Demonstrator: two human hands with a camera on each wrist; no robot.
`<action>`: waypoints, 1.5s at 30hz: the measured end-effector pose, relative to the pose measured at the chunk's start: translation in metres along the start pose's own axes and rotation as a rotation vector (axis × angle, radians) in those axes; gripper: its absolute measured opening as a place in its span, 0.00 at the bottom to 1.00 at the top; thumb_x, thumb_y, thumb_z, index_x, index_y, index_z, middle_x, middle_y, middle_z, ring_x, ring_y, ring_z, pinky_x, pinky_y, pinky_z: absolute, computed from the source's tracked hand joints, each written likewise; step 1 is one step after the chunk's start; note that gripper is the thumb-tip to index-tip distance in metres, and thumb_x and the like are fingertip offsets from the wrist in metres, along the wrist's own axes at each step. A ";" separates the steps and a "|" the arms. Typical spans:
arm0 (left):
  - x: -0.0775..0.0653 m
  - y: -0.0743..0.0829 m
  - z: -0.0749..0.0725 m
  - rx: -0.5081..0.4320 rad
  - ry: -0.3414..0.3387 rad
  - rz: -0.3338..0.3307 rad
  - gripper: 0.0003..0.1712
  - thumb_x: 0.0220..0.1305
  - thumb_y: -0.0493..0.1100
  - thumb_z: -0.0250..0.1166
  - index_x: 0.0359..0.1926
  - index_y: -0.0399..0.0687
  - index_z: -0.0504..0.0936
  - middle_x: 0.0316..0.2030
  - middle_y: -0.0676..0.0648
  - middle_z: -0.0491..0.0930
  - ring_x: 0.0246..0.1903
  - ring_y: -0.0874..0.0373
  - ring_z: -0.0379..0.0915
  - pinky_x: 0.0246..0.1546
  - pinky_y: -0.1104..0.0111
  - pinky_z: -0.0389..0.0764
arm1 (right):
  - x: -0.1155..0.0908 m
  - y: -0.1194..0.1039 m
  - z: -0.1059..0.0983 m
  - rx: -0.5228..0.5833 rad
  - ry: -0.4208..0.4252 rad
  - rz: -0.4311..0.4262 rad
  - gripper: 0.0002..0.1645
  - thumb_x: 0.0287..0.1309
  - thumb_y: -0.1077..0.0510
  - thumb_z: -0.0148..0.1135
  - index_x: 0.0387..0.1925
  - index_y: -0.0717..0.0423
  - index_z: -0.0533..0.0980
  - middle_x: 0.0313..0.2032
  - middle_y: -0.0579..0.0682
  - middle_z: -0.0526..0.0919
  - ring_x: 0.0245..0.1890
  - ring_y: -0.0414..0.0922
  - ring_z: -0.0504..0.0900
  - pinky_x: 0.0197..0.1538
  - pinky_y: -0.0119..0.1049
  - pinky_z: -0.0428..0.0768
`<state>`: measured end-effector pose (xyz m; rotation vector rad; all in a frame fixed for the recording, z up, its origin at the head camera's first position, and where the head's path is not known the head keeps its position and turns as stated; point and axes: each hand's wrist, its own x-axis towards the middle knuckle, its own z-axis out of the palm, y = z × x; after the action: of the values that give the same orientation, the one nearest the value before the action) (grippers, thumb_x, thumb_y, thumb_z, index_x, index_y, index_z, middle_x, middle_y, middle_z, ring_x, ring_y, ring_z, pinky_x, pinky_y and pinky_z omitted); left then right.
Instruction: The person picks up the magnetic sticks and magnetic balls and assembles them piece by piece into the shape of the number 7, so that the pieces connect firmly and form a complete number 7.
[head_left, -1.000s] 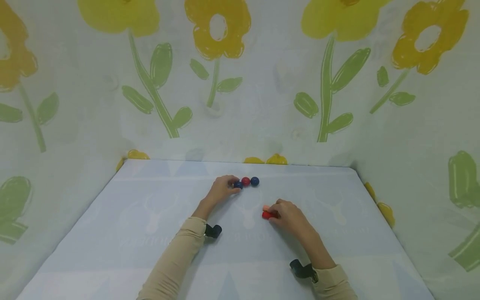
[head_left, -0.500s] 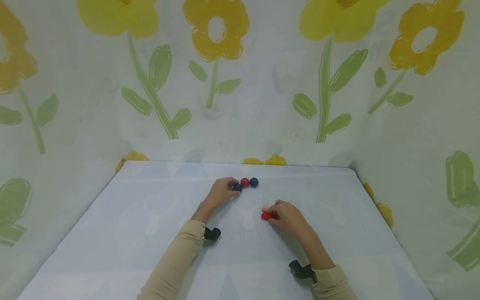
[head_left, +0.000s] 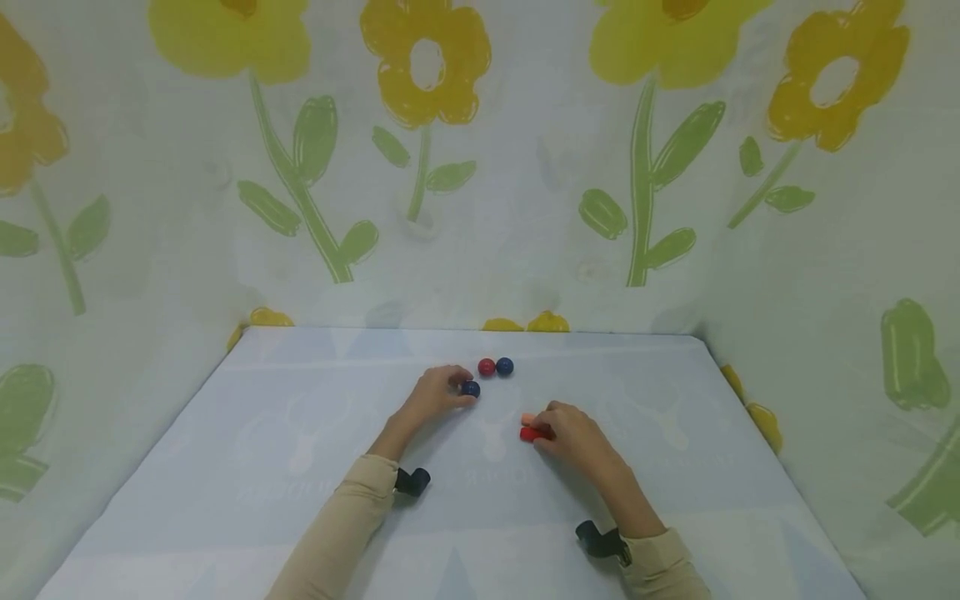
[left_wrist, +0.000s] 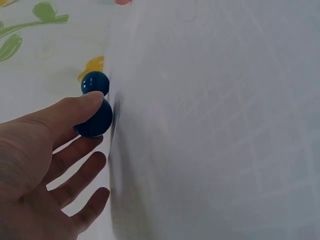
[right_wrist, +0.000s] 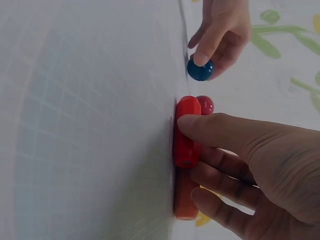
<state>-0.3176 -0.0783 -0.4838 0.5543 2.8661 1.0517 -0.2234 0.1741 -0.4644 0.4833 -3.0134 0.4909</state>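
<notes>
Between thumb and fingers, my left hand [head_left: 433, 394] pinches a shiny dark blue ball [left_wrist: 96, 121] low over the table. A red ball [head_left: 487, 367] and a second blue ball [head_left: 505, 366] sit side by side just beyond it. My right hand [head_left: 576, 435] grips a bright red faceted stick-like block [right_wrist: 187, 142], thumb laid along its side. An orange block of similar shape [right_wrist: 185, 202] lies right beside the red one, with the fingers against it. In the head view the right fingers cover the near ends of both blocks.
A pale patterned cloth covers the table [head_left: 300, 500]. Flower-printed curtain walls [head_left: 525, 167] rise behind its far edge and along both sides. Black wrist camera mounts [head_left: 598, 540] stick out inward from each cuff.
My left hand has drawn its blue ball back and slightly left, away from the red ball, opening a gap. The right hand and its blocks have stayed put.
</notes>
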 end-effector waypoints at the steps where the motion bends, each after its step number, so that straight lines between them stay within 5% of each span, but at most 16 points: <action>1: -0.001 0.000 0.000 0.003 -0.008 0.003 0.25 0.55 0.47 0.75 0.54 0.50 0.82 0.47 0.49 0.84 0.49 0.56 0.77 0.55 0.61 0.78 | 0.000 0.000 0.000 -0.001 -0.001 0.000 0.15 0.48 0.58 0.76 0.41 0.54 0.86 0.30 0.44 0.79 0.30 0.39 0.72 0.39 0.33 0.79; 14: -0.015 0.009 -0.002 -0.014 -0.065 0.059 0.23 0.51 0.41 0.76 0.50 0.45 0.84 0.40 0.50 0.84 0.36 0.63 0.77 0.41 0.69 0.79 | -0.001 -0.002 0.000 -0.017 -0.001 0.007 0.15 0.49 0.57 0.76 0.41 0.54 0.86 0.30 0.44 0.79 0.30 0.39 0.72 0.39 0.32 0.79; 24: -0.024 0.011 -0.004 -0.038 -0.096 0.036 0.23 0.54 0.41 0.74 0.53 0.45 0.83 0.42 0.49 0.83 0.37 0.60 0.75 0.40 0.70 0.79 | -0.001 -0.004 0.000 0.000 -0.019 0.026 0.13 0.49 0.57 0.75 0.40 0.52 0.86 0.30 0.45 0.79 0.30 0.40 0.73 0.41 0.33 0.80; 45: -0.031 0.011 -0.005 -0.062 -0.052 0.042 0.18 0.57 0.44 0.73 0.49 0.48 0.85 0.41 0.50 0.85 0.37 0.62 0.76 0.40 0.71 0.79 | -0.001 -0.006 0.002 -0.040 -0.002 -0.006 0.13 0.50 0.56 0.75 0.40 0.51 0.86 0.29 0.43 0.77 0.30 0.38 0.71 0.38 0.30 0.79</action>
<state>-0.2860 -0.0837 -0.4755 0.6302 2.7788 1.1108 -0.2204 0.1685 -0.4642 0.4901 -3.0166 0.4298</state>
